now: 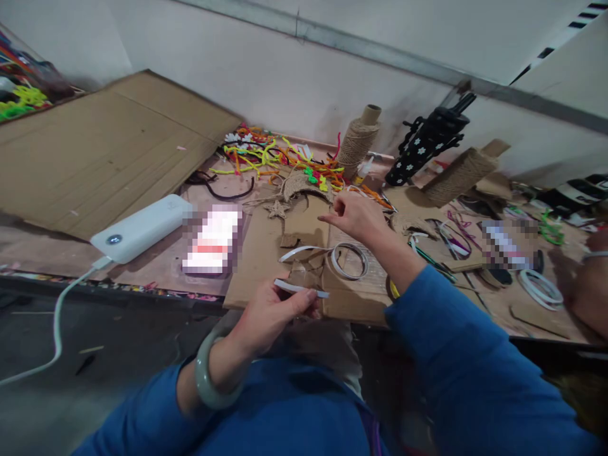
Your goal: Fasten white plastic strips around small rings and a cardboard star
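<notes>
A worn, pinkish-brown worktop (159, 275) runs along a pale, smooth wall (285, 76) crossed by one grey metal rail (304, 28), with a dark, littered floor (28, 345) in front. One large, creased sheet of brown cardboard (118, 139) lies at the left, and a smaller flat piece of brown cardboard (256, 266) lies beneath the work. Above this piece, near the worktop's front edge, the left hand (273, 313) pinches one short, flat white strip (286, 287) between thumb and fingers, almost closed. The right hand (360, 215) is raised over the cardboard, fingers curled in and thumb pointing left; whether it has hold of anything thin, I cannot tell. Between the hands sits one round coil of glossy white band (352, 277), its loose end reaching leftward; a second coil of white band (546, 303) lies far right, near another person's arm (589, 285). Behind are one crescent bound in coarse twine (304, 183), one five-pointed twine star (276, 209) and a tangle of fuzzy yellow, orange and dark stems (266, 155), too many to count. Two cardboard-cored spools of rough brown twine (360, 142) flank one black, tapering object with white flowers (422, 142). At left, one rounded white power bank (142, 231), with one white cable (59, 316), lies beside one glowing, pixelated rectangular device (213, 240).
</notes>
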A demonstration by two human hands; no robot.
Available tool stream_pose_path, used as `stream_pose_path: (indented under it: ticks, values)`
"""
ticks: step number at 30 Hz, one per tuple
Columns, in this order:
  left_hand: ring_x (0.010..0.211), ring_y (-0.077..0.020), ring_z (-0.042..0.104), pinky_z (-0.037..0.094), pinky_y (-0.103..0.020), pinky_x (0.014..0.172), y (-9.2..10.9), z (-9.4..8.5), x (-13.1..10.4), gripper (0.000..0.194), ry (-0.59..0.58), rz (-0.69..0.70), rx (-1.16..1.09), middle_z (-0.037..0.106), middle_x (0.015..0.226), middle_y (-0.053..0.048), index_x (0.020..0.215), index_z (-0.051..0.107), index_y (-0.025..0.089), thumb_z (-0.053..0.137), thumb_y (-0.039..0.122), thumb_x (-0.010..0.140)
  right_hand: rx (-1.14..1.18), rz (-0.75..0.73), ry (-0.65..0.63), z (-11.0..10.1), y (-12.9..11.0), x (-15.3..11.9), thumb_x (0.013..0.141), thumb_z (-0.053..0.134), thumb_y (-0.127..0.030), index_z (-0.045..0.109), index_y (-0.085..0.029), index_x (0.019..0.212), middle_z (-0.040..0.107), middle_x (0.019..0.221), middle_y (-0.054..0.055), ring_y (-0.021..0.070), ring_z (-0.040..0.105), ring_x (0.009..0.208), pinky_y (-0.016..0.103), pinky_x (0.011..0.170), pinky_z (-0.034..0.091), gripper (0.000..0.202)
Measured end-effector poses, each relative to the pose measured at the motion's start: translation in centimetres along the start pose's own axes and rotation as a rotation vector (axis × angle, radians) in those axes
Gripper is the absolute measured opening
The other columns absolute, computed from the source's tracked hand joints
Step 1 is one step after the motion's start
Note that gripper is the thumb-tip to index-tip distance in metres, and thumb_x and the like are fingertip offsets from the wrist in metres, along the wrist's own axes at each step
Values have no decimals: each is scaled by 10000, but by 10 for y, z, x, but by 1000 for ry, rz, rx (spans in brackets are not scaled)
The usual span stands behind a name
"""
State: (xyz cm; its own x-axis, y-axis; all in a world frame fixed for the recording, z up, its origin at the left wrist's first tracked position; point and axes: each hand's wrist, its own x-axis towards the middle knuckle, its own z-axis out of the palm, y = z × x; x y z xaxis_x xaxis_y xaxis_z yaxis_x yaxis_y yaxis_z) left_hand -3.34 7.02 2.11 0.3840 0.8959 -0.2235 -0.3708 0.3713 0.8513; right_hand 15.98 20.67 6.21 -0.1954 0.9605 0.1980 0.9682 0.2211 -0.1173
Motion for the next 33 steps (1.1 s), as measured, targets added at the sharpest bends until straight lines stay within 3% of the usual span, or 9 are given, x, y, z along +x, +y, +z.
stream_pose_path:
  ticks: [4,8,10,15,19,23,25,29,33]
  values:
    - [551,-96,557,443,-200,540,1,1,2,274,-46,42,79,626,579,-3,641,624,130,735,370,714,454,-54,23,-14,-10,-22,803,584,-249,615,-149,983,675,813,49,158,592,691,272,624,423,208]
    - [528,-87,499,388,-204,514,-3,0,5,246,-102,46,181,572,560,20,648,605,139,702,342,746,687,-244,-279,-31,-39,-71,808,586,-311,672,-174,963,699,796,34,152,624,693,255,612,458,224]
    - [525,-89,485,381,-210,513,-4,1,6,235,-114,25,190,563,567,22,668,619,140,710,346,734,699,-236,-259,-33,-47,-90,801,570,-244,688,-197,865,699,749,12,138,623,669,243,607,454,142]
    - [659,-136,587,458,-237,626,-6,4,8,217,-94,24,148,661,702,-14,789,703,156,785,303,652,884,-66,-149,-18,-39,-103,784,561,-215,671,-196,786,676,694,-9,126,601,633,237,597,465,111]
    - [673,-121,593,471,-225,645,-10,-1,10,224,72,132,100,688,763,-17,904,721,188,716,350,750,994,2,-156,-1,-28,-100,786,567,-266,655,-176,775,627,644,-18,115,552,583,238,567,452,127]
    - [626,-93,547,437,-197,606,-14,-10,14,165,104,151,98,636,655,3,814,717,161,695,322,782,1050,36,-183,14,-31,-100,804,548,-290,645,-168,814,635,667,1,130,561,587,254,558,462,157]
    - [601,-83,529,424,-192,594,-15,-11,17,154,115,171,111,615,613,13,757,706,154,690,305,785,962,24,-89,17,-34,-101,818,546,-282,647,-168,863,665,740,29,157,594,659,285,613,481,158]
    - [595,-88,545,432,-199,580,-17,-8,21,139,169,204,132,654,643,-1,758,706,150,679,284,780,603,-79,286,16,-39,-108,837,577,-247,642,-196,911,689,890,72,221,603,863,374,801,467,111]
    - [601,-98,562,446,-204,584,-20,-5,22,143,193,193,160,668,644,-6,755,711,150,680,289,769,489,-99,410,14,-42,-117,867,550,-208,633,-218,920,688,912,73,232,597,902,391,833,464,99]
